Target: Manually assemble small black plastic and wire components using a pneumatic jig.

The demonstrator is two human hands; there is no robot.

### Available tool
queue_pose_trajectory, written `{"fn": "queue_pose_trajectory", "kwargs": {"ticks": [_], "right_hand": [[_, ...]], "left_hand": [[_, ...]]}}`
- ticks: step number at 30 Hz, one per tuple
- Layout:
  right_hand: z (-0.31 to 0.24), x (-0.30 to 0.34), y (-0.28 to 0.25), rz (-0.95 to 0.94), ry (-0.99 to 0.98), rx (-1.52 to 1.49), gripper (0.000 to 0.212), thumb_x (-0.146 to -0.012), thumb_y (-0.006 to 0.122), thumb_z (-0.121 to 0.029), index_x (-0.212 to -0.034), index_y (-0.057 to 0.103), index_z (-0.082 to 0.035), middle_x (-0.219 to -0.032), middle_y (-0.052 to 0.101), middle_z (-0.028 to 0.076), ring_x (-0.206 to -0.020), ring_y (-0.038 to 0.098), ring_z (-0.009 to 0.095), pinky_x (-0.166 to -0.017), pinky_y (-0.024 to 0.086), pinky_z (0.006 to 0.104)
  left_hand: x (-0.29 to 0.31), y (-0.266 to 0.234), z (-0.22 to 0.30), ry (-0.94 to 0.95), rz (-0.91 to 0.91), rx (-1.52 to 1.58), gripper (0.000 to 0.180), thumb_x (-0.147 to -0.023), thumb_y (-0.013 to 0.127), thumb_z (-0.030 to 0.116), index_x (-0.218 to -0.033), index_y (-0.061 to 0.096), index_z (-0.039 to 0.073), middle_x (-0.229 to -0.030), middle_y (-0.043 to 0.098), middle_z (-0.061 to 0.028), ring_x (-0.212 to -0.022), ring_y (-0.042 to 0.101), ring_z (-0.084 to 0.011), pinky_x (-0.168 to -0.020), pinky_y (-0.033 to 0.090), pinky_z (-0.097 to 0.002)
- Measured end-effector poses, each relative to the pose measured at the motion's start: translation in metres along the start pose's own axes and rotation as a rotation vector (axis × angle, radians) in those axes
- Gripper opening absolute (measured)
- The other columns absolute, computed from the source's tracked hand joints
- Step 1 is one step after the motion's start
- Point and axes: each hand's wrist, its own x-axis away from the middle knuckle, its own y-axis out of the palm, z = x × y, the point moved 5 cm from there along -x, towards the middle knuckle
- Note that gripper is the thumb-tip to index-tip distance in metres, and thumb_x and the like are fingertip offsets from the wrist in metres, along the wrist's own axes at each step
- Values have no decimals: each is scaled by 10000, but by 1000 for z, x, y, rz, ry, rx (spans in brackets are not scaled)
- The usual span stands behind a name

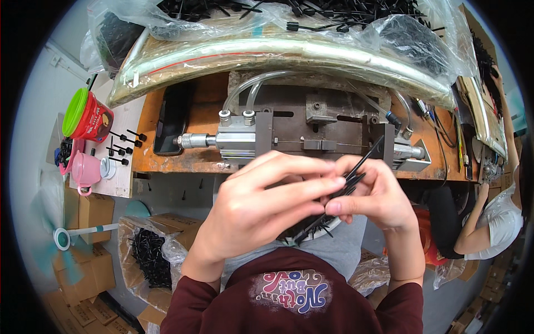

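Slim black plastic sticks (pixel 347 186) are bunched between my two hands, in front of the metal fixture. My right hand (pixel 384 195) is closed on them, thumb and fingers pinching, with one long stick poking up past the index finger. From the left, my left hand (pixel 267 192) reaches over, its fingers close together and their tips against the same bunch; its thumb is hidden. Below the hands, more black sticks lie in a pale-rimmed container (pixel 328 229) at my lap, mostly covered by my hands. The fixture's centre block (pixel 320 145) sits just beyond my fingers.
Clear hoses (pixel 236 92) run to a silver cylinder (pixel 236 139) on the bench. Behind it rises a plastic-wrapped ledge (pixel 278 50) heaped with black sticks. A red bucket (pixel 100 119) and a pink cup (pixel 86 168) stand left. A co-worker (pixel 495 228) sits right.
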Motion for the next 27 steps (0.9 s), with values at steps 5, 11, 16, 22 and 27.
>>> {"fn": "queue_pose_trajectory", "kwargs": {"ticks": [5, 11, 16, 22, 27], "right_hand": [[22, 3, 0, -114, 72, -11, 325, -787, 813, -2, -1063, 642, -10, -868, 712, 54, -641, 648, 68, -512, 484, 184], [42, 9, -4, -234, 58, 54, 289, -793, 819, -6, -1037, 665, -6, -790, 707, 7, -566, 575, -11, -467, 388, 158], [35, 12, -1, -212, 93, 34, 319, -783, 815, 5, -1063, 664, 4, -793, 712, 18, -596, 586, -12, -457, 365, 145], [28, 23, -20, 103, -50, 146, 246, -775, 781, 56, -1001, 690, 18, -854, 700, 50, -639, 600, 31, -492, 432, 147], [22, 40, -33, 334, -201, 211, 118, -762, 768, 87, -854, 706, 44, -873, 677, 111, -674, 632, 99, -500, 482, 187]], "left_hand": [[4, 13, -15, 6, -174, 133, 398, -656, 842, 122, -1045, 784, 62, -959, 704, -54, -857, 642, -167, -641, 516, -278], [6, 21, -8, 47, -256, 159, 318, -667, 832, 144, -968, 782, 55, -870, 686, -60, -728, 655, -187, -632, 517, -307], [12, 20, -5, 84, -177, 52, 307, -696, 827, 97, -990, 764, 37, -873, 683, -58, -699, 652, -187, -584, 517, -303], [20, 27, -9, -44, -86, -183, 376, -692, 821, 38, -1059, 738, 35, -971, 674, -69, -765, 655, -207, -617, 522, -316], [26, 45, -20, -46, -33, -327, 369, -712, 792, 6, -1072, 713, 25, -1128, 678, -116, -887, 680, -260, -731, 560, -330]]}}
